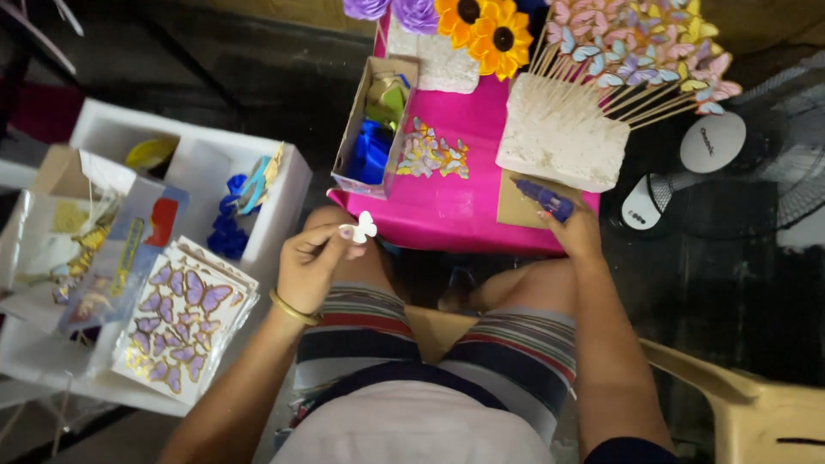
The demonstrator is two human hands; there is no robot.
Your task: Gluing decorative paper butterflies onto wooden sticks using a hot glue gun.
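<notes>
I am seated, looking down at my lap and a small pink table (pixel 447 219) straight ahead at twelve o'clock. My left hand (pixel 311 262) is raised over my left knee, its fingers pinched around a small white paper butterfly (pixel 364 228), wings turned up toward me, seemingly so I can see the face I am working on. A gold bangle (pixel 292 309) circles that wrist.

My right hand (pixel 577 230) reaches out to about one o'clock, resting on a piece of brown card (pixel 520 206) at the table's near edge. Its fingers are closed on a blue glue gun (pixel 546 199), which lies nearly flat on the card; the card probably keeps drips off the pink surface.

Just beyond, at one o'clock, a white foam block (pixel 559 142) holds many wooden sticks topped with pastel butterflies (pixel 636 47), stuck upright so they stand apart from one another. Loose coloured butterflies (pixel 431 157) lie on the table at twelve o'clock, beside an open cardboard box (pixel 378 120) of blue and green pieces. Paper flowers (pixel 481 26), orange and purple, sit at the far edge.

At nine o'clock, a white tray (pixel 284 193) carries sheets of printed purple butterflies (pixel 185 318), within reach of my left hand. A fan (pixel 713 163) lies on the floor at two o'clock.
</notes>
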